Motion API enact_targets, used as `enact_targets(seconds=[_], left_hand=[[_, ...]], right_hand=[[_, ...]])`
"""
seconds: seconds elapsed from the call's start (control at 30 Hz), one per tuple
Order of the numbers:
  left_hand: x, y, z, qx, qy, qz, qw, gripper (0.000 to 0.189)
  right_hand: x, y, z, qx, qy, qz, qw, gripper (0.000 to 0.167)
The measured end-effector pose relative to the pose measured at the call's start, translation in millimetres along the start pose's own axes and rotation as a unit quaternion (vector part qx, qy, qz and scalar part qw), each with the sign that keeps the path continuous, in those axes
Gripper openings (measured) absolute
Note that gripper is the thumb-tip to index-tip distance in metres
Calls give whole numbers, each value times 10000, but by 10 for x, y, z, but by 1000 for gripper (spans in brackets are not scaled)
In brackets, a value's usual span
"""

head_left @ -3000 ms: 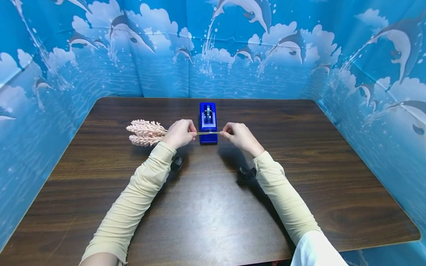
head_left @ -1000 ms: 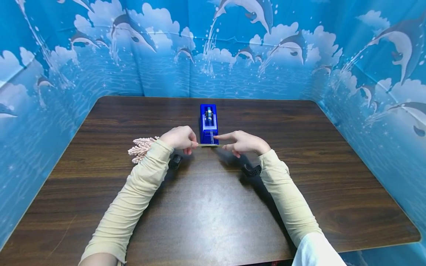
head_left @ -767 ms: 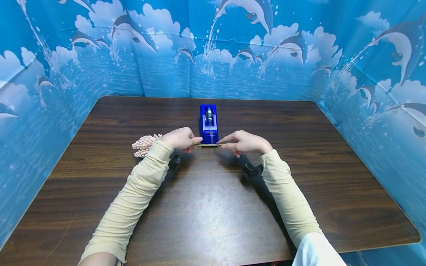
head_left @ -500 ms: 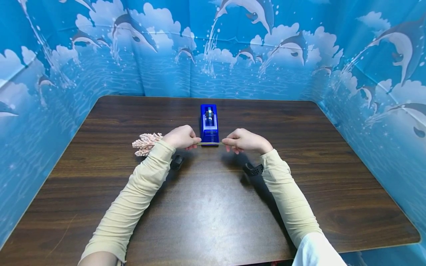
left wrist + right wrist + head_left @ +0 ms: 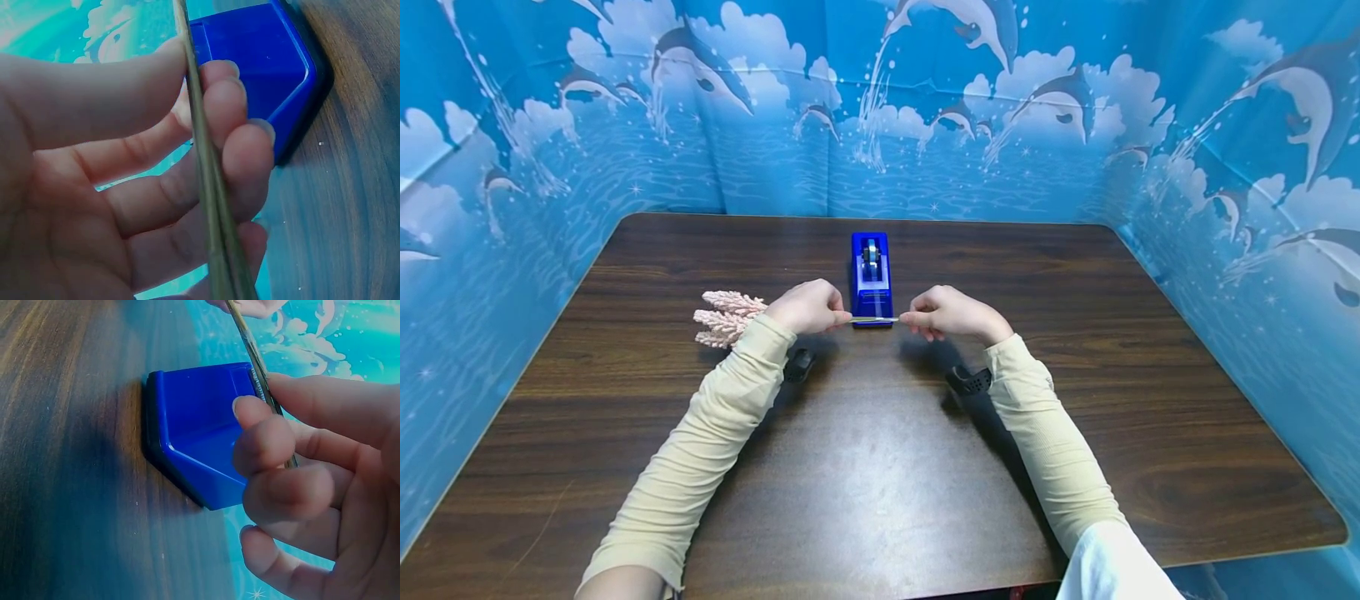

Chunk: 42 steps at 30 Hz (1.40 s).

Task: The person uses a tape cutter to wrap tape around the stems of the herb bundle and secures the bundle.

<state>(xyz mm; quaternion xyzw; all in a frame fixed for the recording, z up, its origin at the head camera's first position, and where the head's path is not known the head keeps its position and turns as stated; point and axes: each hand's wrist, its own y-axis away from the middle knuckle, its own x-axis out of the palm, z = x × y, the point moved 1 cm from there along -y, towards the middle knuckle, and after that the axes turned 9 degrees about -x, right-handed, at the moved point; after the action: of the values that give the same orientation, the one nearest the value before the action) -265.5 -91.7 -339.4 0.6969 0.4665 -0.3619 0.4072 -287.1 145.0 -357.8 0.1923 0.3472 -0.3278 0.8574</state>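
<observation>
A bunch of pale pink flower sprigs (image 5: 724, 320) points left past my left hand (image 5: 811, 307), which pinches the thin stems (image 5: 874, 320) between thumb and fingers. In the left wrist view several greenish-brown stems (image 5: 203, 144) run together across the curled fingers. My right hand (image 5: 951, 313) pinches the same stems toward their far end, thumb against fingertips, as the right wrist view shows. Between the hands, the stems cross in front of the near end of a blue tape dispenser (image 5: 872, 302), with its tape roll (image 5: 871, 257) toward the back.
The dark wood-grain table (image 5: 880, 458) spreads around both arms. A blue curtain (image 5: 760, 175) printed with dolphins stands behind and at both sides. A black wrist device (image 5: 968, 381) hangs under the right wrist, and another (image 5: 799, 367) under the left.
A second ago my right index finger reached out to a tape strip at the dispenser's front; now it is drawn back in a pinch on the stems. Both hands have moved slightly away from me.
</observation>
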Motion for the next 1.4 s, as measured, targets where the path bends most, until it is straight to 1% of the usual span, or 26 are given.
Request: enact_targets(seconds=[0.1,0.2,0.4,0.63,0.9,1.1,1.2,1.33,1.4], left_hand=[[-8,-1,1,56,-84,-90,9999,26],[-11,1,-2,36,-82,-134,9999,26],[-2,2,-1,-129,130,31,9998,24],[2,-9,4,-40,66,-238,9997,22],[0,-30,17,4,18,-446,9990,23],[1,-17,25,-97,245,-322,9991,30],[7,-23,28,-128,275,-287,9991,27],[10,-34,25,-21,141,-271,9995,20],[9,-35,25,37,95,-318,9994,16]], right_hand=[[-5,-1,6,-17,57,-73,10000,37],[-5,1,0,-48,102,-165,9998,35],[5,4,3,-86,240,-326,9991,30],[12,-9,-6,-71,292,-484,9984,25],[6,-29,-22,-118,241,-469,9985,38],[14,-36,-17,-44,290,-559,9980,31],[20,-40,-24,-44,316,-656,9973,28],[28,-42,-23,-78,359,-763,9964,26],[30,-40,-16,-84,388,-794,9961,25]])
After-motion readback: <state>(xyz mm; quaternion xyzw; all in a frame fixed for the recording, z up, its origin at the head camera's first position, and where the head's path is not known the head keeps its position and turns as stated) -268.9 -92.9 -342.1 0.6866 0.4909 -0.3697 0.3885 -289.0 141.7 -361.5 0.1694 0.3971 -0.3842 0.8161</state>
